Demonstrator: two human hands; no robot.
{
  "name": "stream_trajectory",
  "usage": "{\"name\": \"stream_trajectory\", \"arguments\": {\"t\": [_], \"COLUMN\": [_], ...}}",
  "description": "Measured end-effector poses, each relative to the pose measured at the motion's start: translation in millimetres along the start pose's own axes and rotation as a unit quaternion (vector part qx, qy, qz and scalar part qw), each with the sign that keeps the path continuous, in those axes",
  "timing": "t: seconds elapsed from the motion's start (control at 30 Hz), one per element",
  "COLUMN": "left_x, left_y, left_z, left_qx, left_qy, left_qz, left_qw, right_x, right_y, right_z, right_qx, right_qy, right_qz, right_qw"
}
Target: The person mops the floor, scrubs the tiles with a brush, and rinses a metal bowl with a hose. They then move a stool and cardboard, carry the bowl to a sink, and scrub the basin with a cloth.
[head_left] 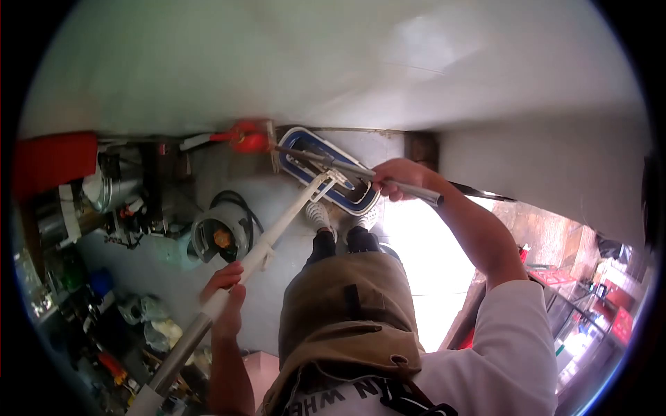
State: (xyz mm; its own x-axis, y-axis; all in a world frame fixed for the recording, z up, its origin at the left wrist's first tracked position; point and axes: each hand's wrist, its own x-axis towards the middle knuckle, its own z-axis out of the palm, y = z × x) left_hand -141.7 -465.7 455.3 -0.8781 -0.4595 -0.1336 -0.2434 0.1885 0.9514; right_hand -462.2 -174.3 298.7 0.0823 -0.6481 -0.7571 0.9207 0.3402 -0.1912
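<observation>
My left hand (227, 295) is closed around a long white and silver pole (277, 229). A pale bracket-like frame (336, 179) at the pole's far end hangs over a blue and white oblong bucket (300, 133). My right hand (402, 177) grips a second, metal pole (423, 195), which slants across the bucket toward the wall. This pole's far end meets a pale upright piece (272, 147) that is too blurred to name. The bucket stands on the floor just ahead of my shoes, and the poles partly cover its inside.
A blurred red object (250, 136) lies against the wall, left of the bucket. A round grey bin (200, 239) with a black hose-like loop stands on the left. Clutter fills the far left; a bright doorway (430, 256) and red-topped shelves (555, 276) are on the right.
</observation>
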Motion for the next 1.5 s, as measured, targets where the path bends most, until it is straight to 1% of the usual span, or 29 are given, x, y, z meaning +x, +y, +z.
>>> {"name": "stream_trajectory", "arguments": {"t": [0.03,0.17,0.23,0.3,0.37,0.4,0.43,0.47,0.5,0.53,0.57,0.6,0.63,0.7,0.8,0.83,0.9,0.93,1.0,1.03,1.07,1.1,1.13,1.17,1.23,1.3,1.33,1.4,1.5], "left_x": [1,22,42,63,88,106,113,134,133,151,159,166,173,180,195,201,216,231,263,233,216,227,196,209,232,206,205,180,135], "left_y": [7,42,69,95,101,101,135,112,163,149,144,140,137,151,173,173,148,134,105,143,160,140,155,122,59,13,-30,-12,-8], "left_z": [6,24,42,66,103,122,146,171,187,206,225,244,263,287,327,337,353,346,337,326,320,315,309,289,248,212,204,222,249], "left_qx": [-0.006,0.027,-0.027,0.016,0.013,0.030,0.026,-0.035,0.087,0.068,0.006,-0.002,0.037,0.104,0.178,0.204,0.260,0.292,0.351,0.358,0.301,0.188,0.212,0.342,0.544,0.578,0.507,0.686,0.510], "left_qy": [0.006,0.023,-0.017,-0.056,-0.076,-0.109,-0.117,-0.101,-0.084,-0.072,-0.088,-0.060,-0.029,-0.002,0.008,0.020,0.030,0.021,0.007,-0.022,-0.103,-0.101,-0.082,-0.119,-0.097,-0.184,-0.246,-0.466,-0.490], "left_qz": [-0.011,-0.024,0.038,0.036,0.047,0.124,0.021,0.048,0.103,0.108,0.092,0.101,0.109,0.167,0.132,0.163,0.222,0.244,0.291,0.293,0.183,0.157,0.181,0.282,0.508,0.486,0.359,0.379,0.078], "left_qw": [1.000,0.999,0.999,0.998,0.996,0.986,0.993,0.993,0.987,0.989,0.992,0.993,0.993,0.981,0.975,0.965,0.939,0.924,0.890,0.886,0.930,0.964,0.957,0.888,0.661,0.629,0.744,0.411,0.702], "right_x": [-19,-101,-144,-178,-176,-189,-208,-232,-234,-236,-246,-257,-264,-261,-257,-253,-248,-246,-258,-267,-262,-274,-262,-247,-232,-218,-214,-208,-203], "right_y": [10,67,115,170,232,251,255,262,282,301,313,318,324,340,371,379,392,399,397,397,403,399,411,426,452,460,462,456,439], "right_z": [5,-10,-10,-6,-48,-48,-35,-17,-23,-28,-25,-20,-11,-2,-9,-13,-27,-22,-12,8,11,34,41,40,69,90,101,116,146], "right_qx": [-0.004,0.226,0.342,0.248,0.296,0.388,0.464,0.400,0.449,0.497,0.486,0.478,0.478,0.497,0.541,0.552,0.649,0.607,0.606,0.568,0.596,0.627,0.620,0.599,0.623,0.638,0.644,0.644,0.668], "right_qy": [0.000,-0.098,-0.132,-0.055,0.032,-0.059,0.000,0.047,0.019,-0.012,-0.007,-0.006,0.047,0.075,0.034,0.026,0.016,0.029,0.015,0.084,0.067,0.083,0.105,0.122,0.109,0.120,0.140,0.172,0.188], "right_qz": [-0.011,0.019,-0.060,-0.216,-0.167,-0.124,-0.073,-0.154,-0.177,-0.197,-0.222,-0.192,-0.240,-0.272,-0.299,-0.307,-0.286,-0.376,-0.347,-0.369,-0.346,-0.353,-0.371,-0.390,-0.401,-0.415,-0.423,-0.441,-0.436], "right_qw": [1.000,0.969,0.928,0.943,0.940,0.912,0.883,0.902,0.875,0.845,0.845,0.857,0.844,0.821,0.786,0.775,0.705,0.699,0.716,0.731,0.721,0.689,0.684,0.688,0.663,0.638,0.622,0.602,0.573]}}
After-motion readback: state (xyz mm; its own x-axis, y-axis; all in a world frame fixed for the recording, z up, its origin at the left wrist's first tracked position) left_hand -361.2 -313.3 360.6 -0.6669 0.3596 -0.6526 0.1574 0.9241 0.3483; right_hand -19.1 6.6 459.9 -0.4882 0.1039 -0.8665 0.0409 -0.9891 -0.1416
